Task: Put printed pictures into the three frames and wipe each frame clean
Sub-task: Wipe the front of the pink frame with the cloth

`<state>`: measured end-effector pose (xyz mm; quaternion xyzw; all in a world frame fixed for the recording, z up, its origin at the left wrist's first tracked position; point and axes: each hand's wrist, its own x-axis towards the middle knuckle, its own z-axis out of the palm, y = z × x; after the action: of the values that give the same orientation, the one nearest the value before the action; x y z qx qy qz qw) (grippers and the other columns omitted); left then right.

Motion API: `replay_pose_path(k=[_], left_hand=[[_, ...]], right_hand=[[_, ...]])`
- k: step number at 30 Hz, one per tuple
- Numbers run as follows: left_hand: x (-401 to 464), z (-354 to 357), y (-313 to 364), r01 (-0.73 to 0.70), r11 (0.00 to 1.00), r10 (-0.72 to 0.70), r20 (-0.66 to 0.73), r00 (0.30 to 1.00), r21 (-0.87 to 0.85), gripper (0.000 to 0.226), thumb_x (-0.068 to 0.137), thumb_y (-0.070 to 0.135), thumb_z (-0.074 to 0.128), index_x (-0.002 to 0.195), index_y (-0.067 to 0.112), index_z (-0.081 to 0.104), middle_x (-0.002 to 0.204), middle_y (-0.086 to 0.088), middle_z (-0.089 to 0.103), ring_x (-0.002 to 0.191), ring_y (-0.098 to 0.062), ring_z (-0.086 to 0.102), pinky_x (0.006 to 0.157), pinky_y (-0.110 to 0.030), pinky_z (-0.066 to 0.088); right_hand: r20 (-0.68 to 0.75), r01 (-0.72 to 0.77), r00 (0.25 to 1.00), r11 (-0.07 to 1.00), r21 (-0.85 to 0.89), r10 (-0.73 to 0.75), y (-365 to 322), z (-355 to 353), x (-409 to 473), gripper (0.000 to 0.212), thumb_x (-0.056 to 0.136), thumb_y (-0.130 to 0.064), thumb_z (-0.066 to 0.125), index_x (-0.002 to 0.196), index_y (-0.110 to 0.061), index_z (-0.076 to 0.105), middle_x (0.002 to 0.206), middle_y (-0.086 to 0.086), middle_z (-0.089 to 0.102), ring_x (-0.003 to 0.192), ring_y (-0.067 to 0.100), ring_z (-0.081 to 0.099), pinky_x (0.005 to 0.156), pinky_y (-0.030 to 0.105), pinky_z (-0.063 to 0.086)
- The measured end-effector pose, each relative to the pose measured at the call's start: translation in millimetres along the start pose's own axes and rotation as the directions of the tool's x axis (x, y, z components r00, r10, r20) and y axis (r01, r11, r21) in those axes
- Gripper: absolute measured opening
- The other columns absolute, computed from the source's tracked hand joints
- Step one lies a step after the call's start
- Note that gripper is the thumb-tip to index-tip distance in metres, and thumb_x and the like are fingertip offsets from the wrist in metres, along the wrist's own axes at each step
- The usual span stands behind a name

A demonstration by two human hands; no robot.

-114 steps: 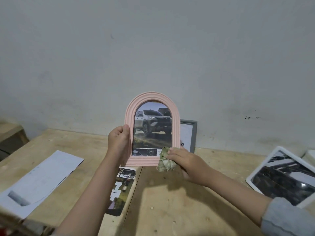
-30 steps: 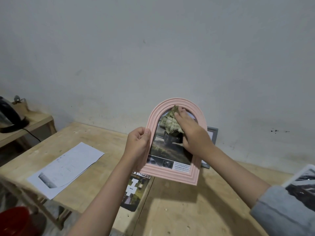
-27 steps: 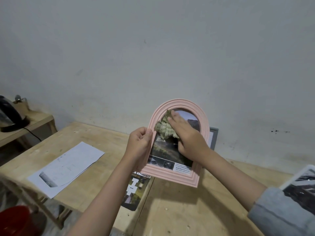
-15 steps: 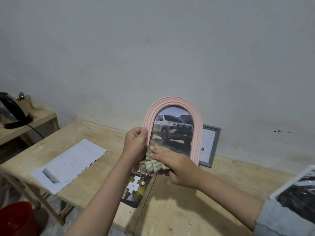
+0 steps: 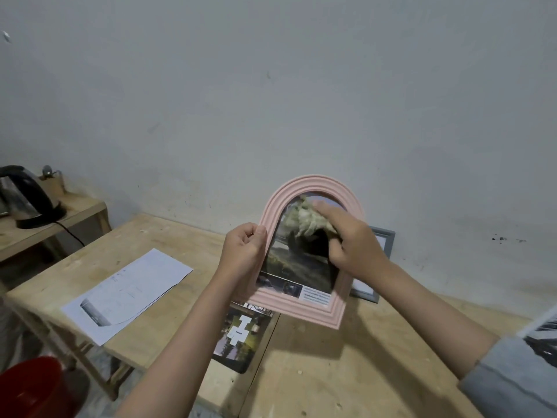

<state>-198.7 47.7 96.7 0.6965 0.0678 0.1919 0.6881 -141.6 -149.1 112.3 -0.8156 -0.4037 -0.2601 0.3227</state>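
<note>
I hold a pink arched frame [image 5: 304, 309] above the wooden table, tilted slightly to the right, with a printed picture of a truck in it. My left hand [image 5: 244, 254] grips the frame's left edge. My right hand [image 5: 352, 245] holds a crumpled greenish cloth [image 5: 304, 220] and presses it on the upper part of the glass. A grey frame [image 5: 381, 245] leans on the wall behind, mostly hidden. A white frame [image 5: 542, 330] with a dark picture shows at the right edge.
A printed picture [image 5: 239, 336] lies on the table [image 5: 346, 366] under the pink frame. A white sheet of paper [image 5: 126, 294] lies to the left. A black kettle [image 5: 24, 197] stands on a side shelf at far left, a red bucket [image 5: 30, 387] below.
My right hand with the cloth has moved from the frame's bottom left corner up to the top of the glass. The frame has tilted to the right.
</note>
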Motion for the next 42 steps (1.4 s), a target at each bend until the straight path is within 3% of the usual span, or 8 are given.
replay_pose_path(k=[5,10,20,27,29,33,39,42], left_hand=[[0.5,13.7,0.4,-0.009,0.995,0.008,-0.009,1.0,-0.104,0.03,0.098,0.01,0.049,0.078,-0.012,0.053,0.058,-0.005,0.034,0.049,-0.011,0.03,0.046,-0.023,0.025],[8.4,15.5,-2.5,0.044,0.957,-0.042,0.016,0.999,-0.286,0.031,0.099,0.008,0.046,0.07,0.002,0.054,0.058,-0.009,0.056,0.056,-0.018,0.055,0.058,-0.029,0.048],[11.3,13.8,-9.7,0.083,0.995,-0.09,-0.169,0.981,-0.051,0.038,0.098,0.018,0.048,0.061,0.011,0.044,0.043,0.005,0.032,0.037,-0.008,0.027,0.04,-0.019,0.023],[8.4,8.4,-19.1,0.155,0.987,-0.16,-0.184,0.97,-0.044,0.029,0.099,0.023,0.047,0.078,0.005,0.053,0.057,-0.006,0.035,0.051,-0.017,0.033,0.045,-0.022,0.029],[9.4,2.4,-22.3,0.17,0.985,-0.171,-0.172,0.97,-0.021,0.029,0.098,0.025,0.048,0.079,0.005,0.056,0.058,-0.006,0.04,0.053,-0.018,0.036,0.05,-0.027,0.031],[5.8,3.7,-27.9,0.224,0.974,-0.226,-0.107,0.968,-0.029,0.03,0.097,0.027,0.048,0.077,0.006,0.054,0.053,-0.004,0.036,0.049,-0.017,0.034,0.048,-0.03,0.029],[-14.8,32.8,-17.3,0.129,0.99,-0.131,-0.037,0.991,-0.055,0.028,0.099,0.013,0.048,0.072,0.007,0.054,0.052,0.0,0.048,0.048,-0.017,0.044,0.046,-0.027,0.035],[-16.1,28.1,-22.3,0.096,0.995,-0.096,-0.056,0.994,-0.001,0.033,0.099,0.021,0.048,0.069,0.008,0.047,0.053,-0.006,0.035,0.05,-0.018,0.034,0.047,-0.03,0.028]], right_hand=[[-0.011,0.089,0.995,0.96,-0.266,-0.095,11.5,18.3,2.6,0.073,0.066,0.01,0.033,0.138,0.004,0.041,0.147,0.02,0.036,0.138,0.029,0.032,0.11,0.034,0.035],[0.142,0.148,0.981,0.981,-0.13,-0.129,-7.7,40.5,-18.4,0.081,0.063,0.018,0.045,0.142,-0.003,0.038,0.15,0.012,0.033,0.143,0.02,0.023,0.117,0.038,0.022],[0.417,0.122,0.894,0.984,0.133,-0.167,-14.5,51.3,-50.9,0.072,0.06,0.004,0.034,0.126,-0.013,0.057,0.133,0.0,0.057,0.132,0.011,0.043,0.111,0.037,0.034],[0.663,0.081,0.746,0.997,0.005,-0.064,-8.6,11.2,-20.2,0.039,0.077,-0.006,0.052,0.113,-0.019,0.061,0.108,-0.002,0.066,0.1,0.016,0.059,0.084,0.036,0.049],[0.632,0.027,0.775,0.999,-0.02,-0.009,-3.9,-2.5,-11.2,0.046,0.074,0.0,0.05,0.115,-0.017,0.062,0.11,0.0,0.066,0.101,0.017,0.059,0.085,0.032,0.049],[0.21,0.145,0.97,0.986,-0.082,-0.125,-1.7,-10.7,13.6,0.063,0.067,0.005,0.042,0.126,-0.009,0.058,0.123,0.007,0.062,0.114,0.022,0.055,0.096,0.031,0.045],[0.188,0.437,0.899,0.851,-0.293,-0.397,7.0,29.3,33.7,0.057,0.098,-0.01,0.012,0.122,-0.008,0.064,0.129,0.018,0.058,0.118,0.037,0.056,0.096,0.044,0.047],[0.172,0.45,0.893,0.835,-0.317,-0.416,13.7,37.2,34.7,0.057,0.096,-0.005,0.012,0.123,-0.008,0.063,0.13,0.018,0.057,0.119,0.037,0.054,0.097,0.046,0.047]])
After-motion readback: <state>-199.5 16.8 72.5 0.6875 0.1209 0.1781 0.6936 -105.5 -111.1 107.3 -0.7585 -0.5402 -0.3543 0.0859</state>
